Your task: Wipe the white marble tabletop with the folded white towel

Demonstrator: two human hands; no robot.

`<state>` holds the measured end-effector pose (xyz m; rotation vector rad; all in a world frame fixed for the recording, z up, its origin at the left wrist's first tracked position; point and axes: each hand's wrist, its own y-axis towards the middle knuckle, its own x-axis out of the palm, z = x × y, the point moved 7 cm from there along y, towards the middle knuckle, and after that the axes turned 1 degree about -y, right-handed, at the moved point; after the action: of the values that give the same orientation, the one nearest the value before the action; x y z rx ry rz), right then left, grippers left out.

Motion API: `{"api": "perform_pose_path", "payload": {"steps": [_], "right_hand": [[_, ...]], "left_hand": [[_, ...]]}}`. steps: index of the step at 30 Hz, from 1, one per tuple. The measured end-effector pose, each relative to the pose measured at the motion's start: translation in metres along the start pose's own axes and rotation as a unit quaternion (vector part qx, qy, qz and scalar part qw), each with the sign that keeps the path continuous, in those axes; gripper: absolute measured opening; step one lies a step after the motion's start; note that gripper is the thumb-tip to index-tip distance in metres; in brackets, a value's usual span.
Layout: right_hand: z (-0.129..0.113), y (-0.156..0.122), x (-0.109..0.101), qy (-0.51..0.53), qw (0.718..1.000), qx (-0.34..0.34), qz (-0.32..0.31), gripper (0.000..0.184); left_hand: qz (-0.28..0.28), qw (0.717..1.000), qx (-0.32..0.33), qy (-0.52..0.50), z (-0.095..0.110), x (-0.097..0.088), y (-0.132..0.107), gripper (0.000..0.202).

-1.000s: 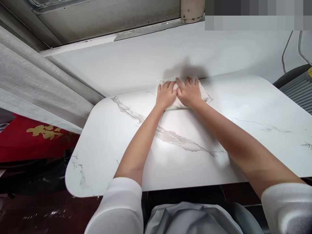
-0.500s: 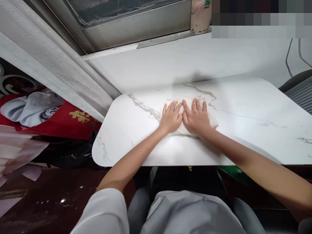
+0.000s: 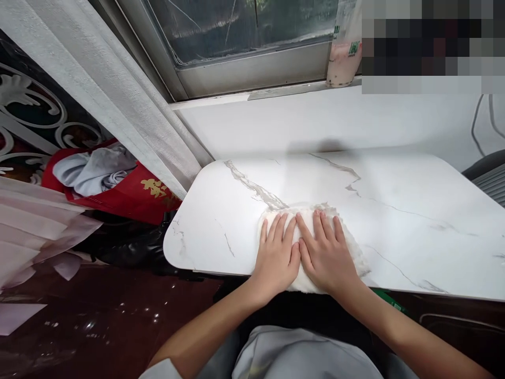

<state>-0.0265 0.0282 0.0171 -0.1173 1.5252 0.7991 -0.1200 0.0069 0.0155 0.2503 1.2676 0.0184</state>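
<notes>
Both hands lie flat on a fluffy off-white cloth (image 3: pixel 351 237) at the front edge of the white marble-patterned table (image 3: pixel 221 210). My left hand (image 3: pixel 276 252) presses the cloth's left part, fingers stretched out and pointing away from me. On its right part rests my right hand (image 3: pixel 327 250), fingers spread in the same direction. The two thumbs touch or nearly touch in the middle. The cloth's near edge hangs slightly past the table's front edge. Much of the cloth's middle is hidden under the hands.
A white wall and a metal window frame (image 3: pixel 252 73) stand behind the table. A clear plastic cup (image 3: pixel 344 58) sits on the sill. At left are a pale curtain (image 3: pixel 130 89) and a red bag (image 3: pixel 118 197) with grey cloth in it. A ridged grey object (image 3: pixel 495 179) is at right.
My two hands have drawn the cloth toward me, from the middle of the table to its front edge. The camera's view has also shifted, showing more of the window.
</notes>
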Motion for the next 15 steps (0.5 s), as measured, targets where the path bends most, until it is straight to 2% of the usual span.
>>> {"api": "perform_pose_path", "payload": {"steps": [4, 7, 10, 15], "right_hand": [[0.0, 0.007, 0.004, -0.007, 1.0, -0.019, -0.013, 0.056], [0.002, 0.028, 0.016, -0.002, 0.999, -0.036, -0.03, 0.057], [0.008, 0.068, 0.037, 0.002, 0.999, -0.031, -0.039, 0.056], [0.023, 0.155, 0.076, 0.031, 0.998, 0.018, -0.05, 0.057]], "left_hand": [[-0.013, 1.0, 0.009, -0.001, -0.004, 0.002, 0.004, 0.053], [-0.019, 1.0, 0.009, 0.014, -0.017, 0.005, 0.022, 0.053], [-0.023, 0.999, -0.019, 0.027, -0.046, 0.009, 0.062, 0.053], [-0.031, 0.999, -0.038, 0.0, -0.1, 0.014, 0.147, 0.052]]}}
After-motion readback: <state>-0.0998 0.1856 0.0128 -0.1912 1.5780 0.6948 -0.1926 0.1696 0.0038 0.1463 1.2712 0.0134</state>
